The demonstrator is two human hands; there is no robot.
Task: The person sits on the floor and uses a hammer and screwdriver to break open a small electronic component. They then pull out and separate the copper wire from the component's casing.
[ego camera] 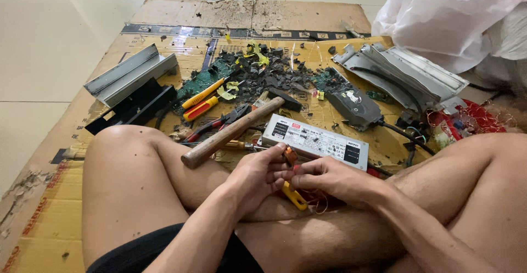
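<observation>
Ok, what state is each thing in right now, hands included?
Left hand: closed on a small brown component.
Right hand: pinching below that component; yellow-handled tool beneath it.
Hammer: lying on the cardboard, unheld.
Silver power supply box: closed, lying flat.
Screwdrivers: lying unheld.
Pliers: lying, jaws shut.
Circuit boards: broken into fragments.
Black adapter: lying, cable attached.
Metal casing: opened, bent.

One head-worn camera looks steeply down and forward, close over the seated person's crossed legs (137,179), taking in the cardboard sheet (55,218) ahead (no second view).
</observation>
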